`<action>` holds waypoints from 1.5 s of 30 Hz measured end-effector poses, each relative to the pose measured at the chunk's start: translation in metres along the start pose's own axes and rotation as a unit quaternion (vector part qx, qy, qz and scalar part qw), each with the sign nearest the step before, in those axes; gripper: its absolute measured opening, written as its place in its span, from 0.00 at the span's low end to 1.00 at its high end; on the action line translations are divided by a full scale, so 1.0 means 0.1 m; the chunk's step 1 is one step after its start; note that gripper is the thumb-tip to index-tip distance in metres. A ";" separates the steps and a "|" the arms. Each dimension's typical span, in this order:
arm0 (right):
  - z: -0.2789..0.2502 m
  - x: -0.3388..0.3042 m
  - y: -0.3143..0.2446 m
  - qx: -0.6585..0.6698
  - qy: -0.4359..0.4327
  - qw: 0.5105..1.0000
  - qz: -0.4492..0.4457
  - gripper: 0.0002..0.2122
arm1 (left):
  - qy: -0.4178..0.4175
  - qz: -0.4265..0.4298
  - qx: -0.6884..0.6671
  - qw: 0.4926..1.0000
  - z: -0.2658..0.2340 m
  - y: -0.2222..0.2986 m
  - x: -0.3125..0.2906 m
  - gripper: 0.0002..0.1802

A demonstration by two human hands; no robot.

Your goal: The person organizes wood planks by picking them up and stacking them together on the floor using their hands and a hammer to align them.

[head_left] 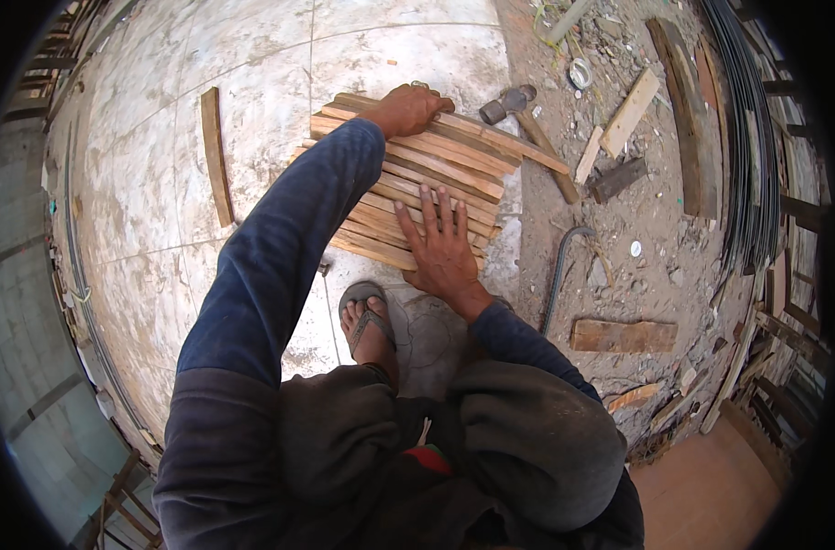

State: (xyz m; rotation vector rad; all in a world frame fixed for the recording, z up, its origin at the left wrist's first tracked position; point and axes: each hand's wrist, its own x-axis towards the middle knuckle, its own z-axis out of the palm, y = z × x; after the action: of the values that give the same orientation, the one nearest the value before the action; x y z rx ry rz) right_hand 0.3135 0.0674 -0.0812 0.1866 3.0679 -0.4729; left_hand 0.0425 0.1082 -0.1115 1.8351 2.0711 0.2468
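A stack of narrow wooden strips [417, 170] lies side by side on the pale tiled floor in front of me. At the far edge of the stack, the fingers of my left hand [408, 110] curl down around a wooden strip [504, 140] that juts out to the right. My right hand [446, 255] rests flat on the near strips, its fingers spread and pointing away from me. Just beyond the stack's right end is a hammer [544, 151] with a wooden handle, partly under the jutting strip's tip.
A single wooden strip [215, 156] lies apart on the left tiles. On the rubble-strewn ground at right are wood offcuts [630, 112], a bent metal bar [561, 266], a short board [624, 335] and a bundle of dark rods [752, 128]. My sandalled foot [370, 325] is near the stack.
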 end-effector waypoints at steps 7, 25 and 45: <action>0.00 -0.02 0.02 0.009 0.005 1.000 0.002 0.58 | -0.020 -0.028 0.031 0.999 -0.23 -0.38 -0.19 0.21; -0.04 0.02 -0.05 0.020 0.006 1.000 0.009 0.53 | 0.255 -0.455 0.148 0.841 -0.05 -1.21 -2.05 0.35; -0.05 0.00 -0.03 0.012 0.000 1.000 0.014 0.54 | 0.232 -0.345 -0.498 0.761 -0.38 -1.26 -3.04 0.26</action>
State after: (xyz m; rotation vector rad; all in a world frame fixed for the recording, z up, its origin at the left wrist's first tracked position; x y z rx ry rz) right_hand 0.3136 0.0663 -0.0761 0.2286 3.0556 -0.5094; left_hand -0.0604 -0.2044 -0.0769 0.3443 2.0518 1.3659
